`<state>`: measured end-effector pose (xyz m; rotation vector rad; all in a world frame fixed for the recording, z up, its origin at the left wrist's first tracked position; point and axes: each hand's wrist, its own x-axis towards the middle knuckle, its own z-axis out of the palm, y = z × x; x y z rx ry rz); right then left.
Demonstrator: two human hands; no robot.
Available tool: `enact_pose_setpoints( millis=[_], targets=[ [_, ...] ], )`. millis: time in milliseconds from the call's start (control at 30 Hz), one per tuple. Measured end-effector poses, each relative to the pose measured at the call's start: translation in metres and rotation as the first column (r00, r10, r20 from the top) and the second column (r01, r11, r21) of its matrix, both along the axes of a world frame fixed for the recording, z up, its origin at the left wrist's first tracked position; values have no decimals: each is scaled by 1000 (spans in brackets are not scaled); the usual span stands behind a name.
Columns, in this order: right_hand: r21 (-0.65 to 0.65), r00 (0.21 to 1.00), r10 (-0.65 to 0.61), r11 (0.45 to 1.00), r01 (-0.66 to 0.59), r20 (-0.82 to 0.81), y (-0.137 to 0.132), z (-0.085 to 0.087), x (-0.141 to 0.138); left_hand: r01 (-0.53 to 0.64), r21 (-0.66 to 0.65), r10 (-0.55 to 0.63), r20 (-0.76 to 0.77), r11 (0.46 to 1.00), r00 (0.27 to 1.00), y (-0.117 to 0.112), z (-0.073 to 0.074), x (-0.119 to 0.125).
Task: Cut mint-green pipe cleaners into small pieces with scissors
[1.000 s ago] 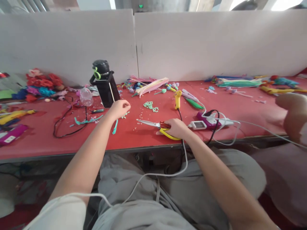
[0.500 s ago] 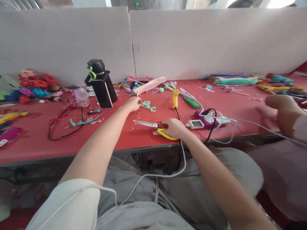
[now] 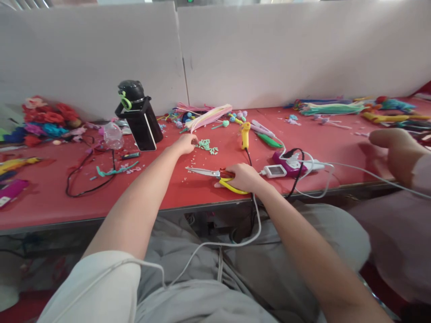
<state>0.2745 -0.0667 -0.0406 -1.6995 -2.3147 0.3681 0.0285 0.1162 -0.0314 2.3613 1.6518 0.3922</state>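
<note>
on the red table (image 3: pixel 175 193), scissors (image 3: pixel 205 172) sit grasped in the right hand (image 3: pixel 244 176). green bits (image 3: pixel 207 146) lie just beside the fingertips of the left hand (image 3: pixel 184 144), whose grip i cannot tell; beyond the right fingers is a yellow glue gun (image 3: pixel 245 136).

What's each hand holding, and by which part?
The right hand holds the scissors by the handles. The left hand is at the small green pieces; can't tell whether it grips any.
</note>
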Motion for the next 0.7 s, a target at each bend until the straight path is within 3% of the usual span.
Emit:
enact_pose_setpoints(
  millis=[167,367,500,700],
  targets=[
    [4,1000,3,1000,-3,1,0,0,0,45,15,-45,12,999,999,4,-1,-5],
    [-3,1000,0,1000,0,9,0,1,0,6,49,-4,-44,999,999,1,1,-3],
    [-4,1000,0,1000,1,15,0,1,-1,-28,59,27,29,998,999,-3,4,-1],
    [-11,1000,1,1000,0,9,-1,3,-1,34,101,-46,126,994,991,-2,5,-2]
  ],
)
